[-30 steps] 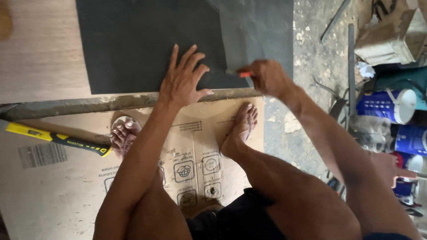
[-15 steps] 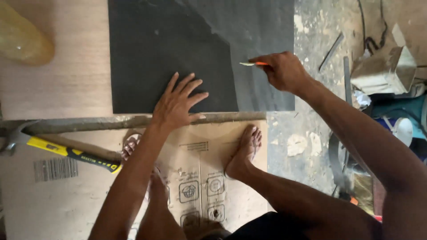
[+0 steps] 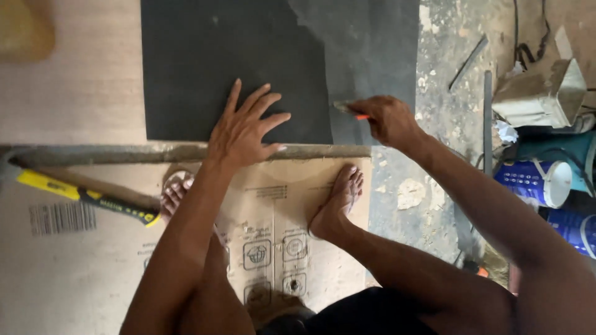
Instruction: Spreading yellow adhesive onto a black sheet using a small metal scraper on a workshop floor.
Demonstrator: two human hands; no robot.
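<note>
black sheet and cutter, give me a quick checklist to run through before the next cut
1. Left hand flat on the black sheet, holding it down: ok.
2. Left fingers apart from the blade: ok, the cutter sits to their right at the cut edge.
3. Right hand grips the cutter firmly: ok; blade tip too blurred to judge.
4. Metal bar lies along the sheet's near edge: ok.
5. Feet behind the bar, on the cardboard: ok.
6. Hammer out of the cutting path: ok, it lies on the cardboard to the left.
</note>
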